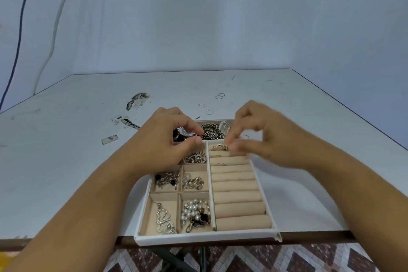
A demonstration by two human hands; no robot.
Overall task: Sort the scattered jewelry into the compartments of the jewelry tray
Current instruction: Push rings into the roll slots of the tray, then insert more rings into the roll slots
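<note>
The jewelry tray (206, 237) has a white rim and beige compartments and sits at the table's front edge. My left hand (163, 139) hovers over its far left part, thumb and forefinger curled close together above a dark watch (186, 133); whether they hold anything is unclear. My right hand (265, 137) is blurred, its thumb and fingertips pinching at a gold ring (219, 147) in the farthest slot of the ring rolls (238, 194). Other compartments hold a chain bracelet (209, 131), heart earrings (164, 218), a pearl piece (196, 212) and small earrings (193, 182).
Three thin wire hoops (220, 96) (201, 105) (209, 112) lie on the white table (66, 150) beyond the tray. Scuffed patches (136, 100) mark the table's left. Two cables (19, 28) hang down the wall at left. Patterned floor (265, 258) shows below the table's front edge.
</note>
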